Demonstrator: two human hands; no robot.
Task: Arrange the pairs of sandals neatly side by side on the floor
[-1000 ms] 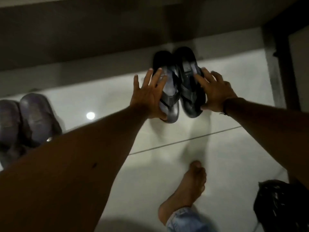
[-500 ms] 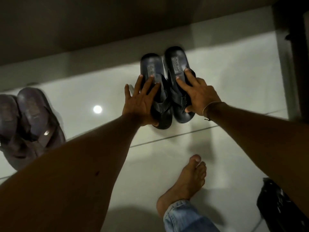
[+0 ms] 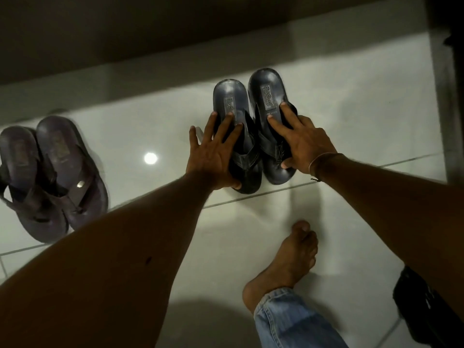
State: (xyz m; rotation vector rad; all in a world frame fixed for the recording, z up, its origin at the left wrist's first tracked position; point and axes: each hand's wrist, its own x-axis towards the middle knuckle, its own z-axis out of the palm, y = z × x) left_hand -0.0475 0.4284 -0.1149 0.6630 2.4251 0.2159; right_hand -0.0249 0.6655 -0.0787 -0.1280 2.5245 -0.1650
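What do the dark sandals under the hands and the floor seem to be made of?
The dark sandals look like leather or a synthetic imitation: smooth footbeds with a soft sheen, stamped logo patches at the heels and flat straps. Which one, I cannot tell. The floor looks like glossy glazed tile: it mirrors a lamp and shows thin grout lines.

No readable text for you here. Right black sandal (image 3: 270, 104): embossed heel stamp, lettering too blurred to read. Left black sandal (image 3: 229, 101): similar stamp, half under your fingers, illegible. Purple sandals (image 3: 50, 172): faint heel patches and small metal tag on strap, nothing legible.
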